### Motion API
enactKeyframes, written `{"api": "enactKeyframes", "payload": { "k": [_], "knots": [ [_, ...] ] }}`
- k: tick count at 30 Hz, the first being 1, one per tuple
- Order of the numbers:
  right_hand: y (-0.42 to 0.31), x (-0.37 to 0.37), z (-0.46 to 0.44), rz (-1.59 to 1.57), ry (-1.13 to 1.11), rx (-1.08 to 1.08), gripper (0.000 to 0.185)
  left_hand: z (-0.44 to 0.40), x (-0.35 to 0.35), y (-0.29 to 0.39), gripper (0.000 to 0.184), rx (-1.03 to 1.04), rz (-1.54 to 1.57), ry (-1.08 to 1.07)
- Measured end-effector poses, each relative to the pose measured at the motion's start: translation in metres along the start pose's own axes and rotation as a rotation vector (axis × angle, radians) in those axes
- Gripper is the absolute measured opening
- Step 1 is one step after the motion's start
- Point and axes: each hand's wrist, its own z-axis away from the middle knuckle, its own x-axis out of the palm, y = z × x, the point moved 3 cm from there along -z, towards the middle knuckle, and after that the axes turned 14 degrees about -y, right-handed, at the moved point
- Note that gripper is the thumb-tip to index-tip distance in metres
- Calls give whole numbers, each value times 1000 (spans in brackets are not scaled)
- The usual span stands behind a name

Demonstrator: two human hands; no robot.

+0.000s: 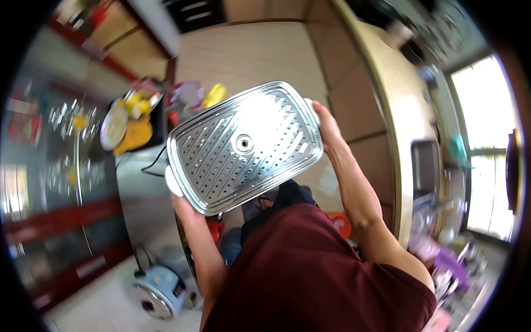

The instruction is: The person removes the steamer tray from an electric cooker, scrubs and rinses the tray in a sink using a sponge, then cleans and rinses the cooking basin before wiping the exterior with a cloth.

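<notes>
A shiny rectangular metal tray [213, 160], perforated with rows of small holes and with a round fitting at its centre, is held up in front of my body. It is tilted, its right end farther from me. My left hand [182, 206] grips the white handle [173, 181] at the near left end. At the far right end, my right hand [325, 123] is closed around the other white handle [312, 109]. The fingers of both hands are mostly hidden under the tray. Bright glare covers part of its surface.
A counter [387, 94] with a sink [425, 166] runs along the right. To the left, a glass-fronted cabinet [50, 182] stands beside a metal surface [144, 193]. A light-blue rice cooker [160, 290] sits at lower left. Yellow items [135, 130] lie at upper left.
</notes>
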Motion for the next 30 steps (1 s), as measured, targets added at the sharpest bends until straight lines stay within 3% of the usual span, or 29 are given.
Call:
{"api": "enactKeyframes", "payload": {
  "k": [3,8,13,18,20,24,30],
  "knots": [
    [-26,-51,20,-62,45,-156,47,-26,53,-26,40,-84,10,-168],
    [-55,-126,83,-184,229,-292,44,-53,117,-87,38,-212,-71,-378],
    [-98,-236,145,-240,357,-419,45,-49,230,-171,41,-270,-98,-585],
    [-133,-299,193,-325,599,-456,47,-39,326,-237,44,-390,-232,-640],
    [-136,-355,209,-326,600,-505,48,-33,364,-272,44,-400,-231,-703],
    [-165,-409,240,-312,621,-604,46,-26,440,-332,33,-493,-214,-743],
    [-198,-484,268,-329,730,-716,45,-25,551,-416,33,-557,-312,-929]
  ]
}}
